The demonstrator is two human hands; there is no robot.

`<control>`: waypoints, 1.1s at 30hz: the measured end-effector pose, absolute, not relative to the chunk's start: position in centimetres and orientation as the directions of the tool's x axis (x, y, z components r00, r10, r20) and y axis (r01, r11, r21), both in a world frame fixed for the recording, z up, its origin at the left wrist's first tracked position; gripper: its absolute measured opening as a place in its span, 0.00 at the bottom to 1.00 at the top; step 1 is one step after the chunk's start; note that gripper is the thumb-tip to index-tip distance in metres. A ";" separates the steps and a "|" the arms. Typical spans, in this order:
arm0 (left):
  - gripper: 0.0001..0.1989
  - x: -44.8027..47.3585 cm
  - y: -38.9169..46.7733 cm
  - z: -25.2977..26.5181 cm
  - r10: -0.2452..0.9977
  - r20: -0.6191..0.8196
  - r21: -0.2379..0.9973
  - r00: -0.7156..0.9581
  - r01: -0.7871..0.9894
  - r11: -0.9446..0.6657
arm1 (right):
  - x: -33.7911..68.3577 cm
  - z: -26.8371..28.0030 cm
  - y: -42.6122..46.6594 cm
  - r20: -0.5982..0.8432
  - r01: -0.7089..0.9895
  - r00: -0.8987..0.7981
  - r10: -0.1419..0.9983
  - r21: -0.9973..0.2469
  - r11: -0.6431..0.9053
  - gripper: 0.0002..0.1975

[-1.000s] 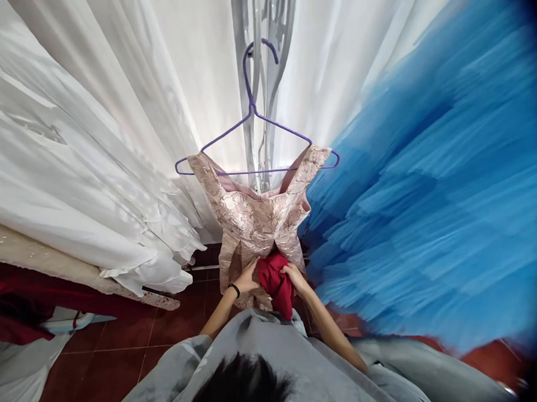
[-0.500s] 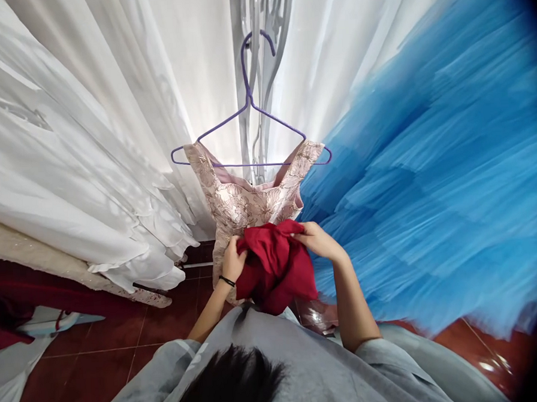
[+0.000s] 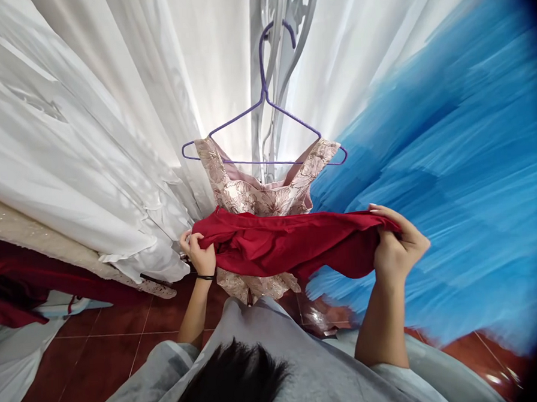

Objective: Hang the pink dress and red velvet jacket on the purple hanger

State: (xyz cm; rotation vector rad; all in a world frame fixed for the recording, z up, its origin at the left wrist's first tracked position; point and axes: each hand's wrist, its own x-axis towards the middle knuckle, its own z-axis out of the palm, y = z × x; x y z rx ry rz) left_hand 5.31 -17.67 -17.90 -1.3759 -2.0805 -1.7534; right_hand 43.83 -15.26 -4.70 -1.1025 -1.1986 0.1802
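A dark red cloth (image 3: 288, 239) stretches sideways between my two hands, with folds sagging along its lower edge. My left hand (image 3: 200, 252), with a black band at the wrist, is closed on its left end. Its right end is gripped by my right hand (image 3: 397, 242), fingers bent around the fabric. Behind the cloth, a pale pink floral dress (image 3: 268, 195) hangs by its straps from a purple hanger (image 3: 263, 99). The cloth covers the dress's middle; its lower part shows underneath.
White drapes or garments (image 3: 112, 143) hang on the left. A puffy blue tulle garment (image 3: 442, 174) fills the right side. A grey metal scroll frame (image 3: 283, 50) stands behind the hanger. Red tiles (image 3: 96, 354) cover the floor, and more dark red fabric (image 3: 16, 292) lies at lower left.
My hands have moved apart, pulling the bunched red cloth out wide across the dress. My right hand travelled further right, my left hand to the left. The view has shifted slightly.
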 end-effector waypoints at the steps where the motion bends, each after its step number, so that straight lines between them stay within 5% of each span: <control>1: 0.07 5.4 -17.5 -17.7 0.597 0.577 0.740 -0.557 0.666 -0.094 | 43.7 -4.6 -15.1 0.681 0.466 0.410 0.607 -0.728 0.502 0.12; 5: 0.08 4.8 -17.3 -18.0 0.860 0.302 0.901 -0.412 0.419 -0.115 | 43.7 -5.5 -13.4 0.693 0.608 0.296 0.657 -0.668 0.430 0.13; 9: 0.19 3.4 -18.9 -19.1 0.978 -0.197 0.980 -0.072 -0.015 0.197 | 44.0 -7.6 -11.6 0.460 0.575 0.291 0.839 -0.785 0.231 0.12; 13: 0.36 2.4 -22.4 -21.8 0.762 -0.414 0.850 0.498 -0.086 0.519 | 43.9 -7.1 -11.4 0.133 0.319 0.006 0.991 -0.940 0.124 0.07; 15: 0.35 2.2 -24.3 -23.9 0.652 -0.524 0.759 0.548 -0.047 0.650 | 43.8 -5.8 -11.7 0.041 0.279 -0.232 0.972 -0.954 0.107 0.09; 18: 0.30 2.3 -26.0 -26.5 0.624 -0.660 0.691 0.417 0.012 0.723 | 44.0 -4.4 -11.8 -0.005 0.435 -0.526 0.850 -0.861 0.264 0.15; 22: 0.28 2.8 -24.9 -25.7 0.861 -0.500 0.866 0.092 0.038 0.499 | 44.7 -4.7 -10.4 -0.008 0.673 -0.619 0.785 -0.520 0.526 0.25; 25: 0.18 3.2 -23.0 -22.1 0.987 -0.067 0.969 -0.148 0.224 0.099 | 45.1 -5.3 -9.7 0.138 0.793 -0.509 0.849 -0.309 0.525 0.24; 29: 0.11 2.8 -21.6 -17.5 0.815 0.493 0.819 -0.304 0.479 -0.317 | 44.8 -5.6 -9.7 0.477 0.910 -0.260 0.840 -0.168 0.378 0.27; 31: 0.12 1.9 -21.4 -16.5 0.847 0.503 0.756 -0.173 0.562 -0.334 | 44.6 -5.9 -9.5 0.352 0.934 -0.267 0.897 -0.133 0.330 0.29; 33: 0.08 0.8 -21.2 -16.0 0.935 0.353 0.726 -0.031 0.640 -0.253 | 44.7 -6.3 -9.1 0.096 0.948 -0.288 0.953 -0.110 0.298 0.29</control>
